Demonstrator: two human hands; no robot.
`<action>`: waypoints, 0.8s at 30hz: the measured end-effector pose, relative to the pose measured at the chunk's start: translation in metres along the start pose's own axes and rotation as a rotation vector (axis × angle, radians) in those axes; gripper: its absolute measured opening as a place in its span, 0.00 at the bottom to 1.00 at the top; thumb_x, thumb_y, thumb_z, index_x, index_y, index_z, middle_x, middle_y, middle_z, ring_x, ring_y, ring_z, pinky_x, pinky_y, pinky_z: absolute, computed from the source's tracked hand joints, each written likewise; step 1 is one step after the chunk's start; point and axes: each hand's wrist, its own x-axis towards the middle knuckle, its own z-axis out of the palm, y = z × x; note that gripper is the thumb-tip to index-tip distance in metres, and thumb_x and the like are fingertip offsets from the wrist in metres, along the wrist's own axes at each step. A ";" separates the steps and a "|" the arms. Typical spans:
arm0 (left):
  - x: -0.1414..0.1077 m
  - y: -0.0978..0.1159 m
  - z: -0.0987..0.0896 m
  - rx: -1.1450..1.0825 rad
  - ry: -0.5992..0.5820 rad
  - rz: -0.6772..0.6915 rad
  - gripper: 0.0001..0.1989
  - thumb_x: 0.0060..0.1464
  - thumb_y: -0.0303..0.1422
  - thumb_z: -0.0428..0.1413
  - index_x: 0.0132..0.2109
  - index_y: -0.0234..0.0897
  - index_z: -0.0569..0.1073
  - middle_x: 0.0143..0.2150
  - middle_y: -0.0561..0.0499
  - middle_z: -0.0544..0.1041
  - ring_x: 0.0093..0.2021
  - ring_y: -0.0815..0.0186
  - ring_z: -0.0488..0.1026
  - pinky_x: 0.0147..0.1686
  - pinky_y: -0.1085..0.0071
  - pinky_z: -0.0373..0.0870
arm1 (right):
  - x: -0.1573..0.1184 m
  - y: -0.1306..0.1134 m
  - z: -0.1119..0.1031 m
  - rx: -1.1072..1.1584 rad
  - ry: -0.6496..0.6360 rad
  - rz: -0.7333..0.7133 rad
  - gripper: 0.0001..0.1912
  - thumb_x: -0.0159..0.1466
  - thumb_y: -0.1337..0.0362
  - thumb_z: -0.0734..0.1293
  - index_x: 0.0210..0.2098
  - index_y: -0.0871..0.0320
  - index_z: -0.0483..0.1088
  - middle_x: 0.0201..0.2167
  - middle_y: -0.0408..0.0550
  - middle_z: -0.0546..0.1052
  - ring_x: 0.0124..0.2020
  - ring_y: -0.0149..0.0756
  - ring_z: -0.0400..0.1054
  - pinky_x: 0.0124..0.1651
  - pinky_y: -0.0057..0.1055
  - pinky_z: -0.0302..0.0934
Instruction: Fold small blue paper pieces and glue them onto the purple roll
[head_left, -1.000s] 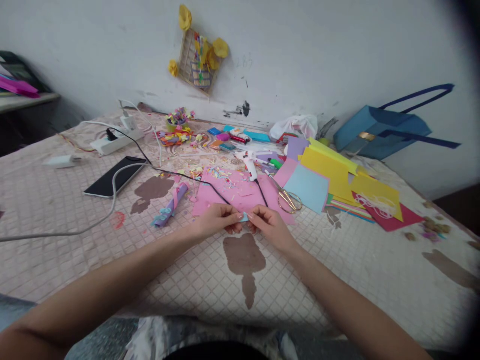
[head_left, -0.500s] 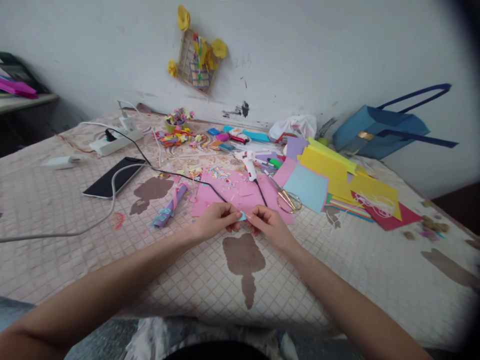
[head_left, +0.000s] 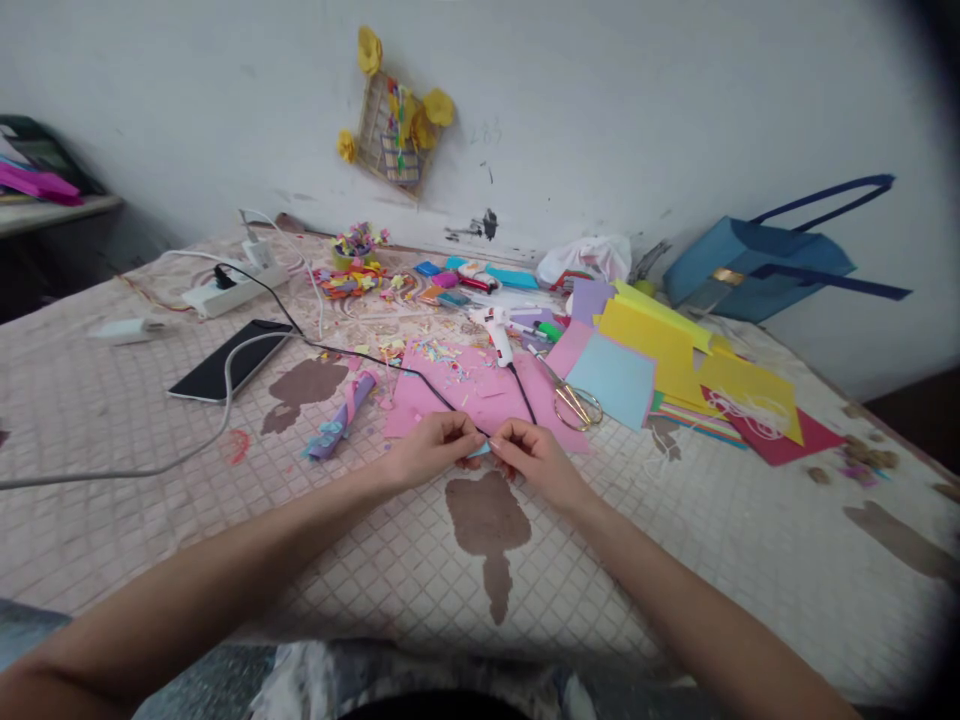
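Note:
Between my fingertips is a small piece of light blue paper [head_left: 480, 450], partly hidden by the fingers. My left hand [head_left: 437, 447] pinches its left end, and my right hand [head_left: 534, 455] pinches it from the right; the two thumbs nearly meet. Just beyond the hands lies a pink sheet [head_left: 480, 390] strewn with paper scraps. A white glue gun [head_left: 496, 335] rests at its far side, its black cord running toward my hands. Gold-handled scissors [head_left: 576, 402] lie right of the sheet. To the left is a rolled purple paper piece [head_left: 346, 412] with blue paper curls on it.
Coloured sheets [head_left: 652, 345] and white string [head_left: 750, 412] lie at the right, before a blue bag [head_left: 757, 265]. A dark phone [head_left: 231, 358], a power strip [head_left: 234, 290] and a grey cable [head_left: 150, 475] occupy the left. A small pot of paper flowers [head_left: 356, 255] stands at the back.
The fingers have shifted slightly on the blue paper, and the thumbs have come closer together. Less of the paper's upper part shows. The things on the table have stayed put.

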 end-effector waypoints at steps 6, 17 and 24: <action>0.001 -0.004 -0.002 -0.065 -0.031 -0.043 0.14 0.51 0.40 0.56 0.31 0.30 0.70 0.25 0.52 0.72 0.26 0.72 0.68 0.28 0.75 0.66 | 0.001 0.001 0.000 0.032 0.036 -0.004 0.13 0.59 0.56 0.65 0.25 0.59 0.64 0.19 0.38 0.65 0.19 0.26 0.58 0.22 0.25 0.55; 0.001 -0.003 0.001 -0.075 -0.048 -0.082 0.16 0.48 0.42 0.58 0.28 0.31 0.69 0.24 0.50 0.74 0.24 0.73 0.68 0.26 0.76 0.64 | 0.000 -0.001 0.002 0.032 0.066 -0.003 0.13 0.57 0.56 0.67 0.25 0.58 0.64 0.19 0.38 0.65 0.18 0.25 0.58 0.21 0.25 0.55; 0.000 -0.005 0.001 -0.048 -0.054 -0.012 0.17 0.48 0.43 0.57 0.27 0.31 0.69 0.23 0.51 0.74 0.23 0.72 0.68 0.27 0.75 0.65 | 0.000 -0.003 0.005 0.048 0.104 -0.014 0.13 0.56 0.56 0.67 0.24 0.58 0.65 0.18 0.38 0.64 0.18 0.25 0.58 0.21 0.25 0.55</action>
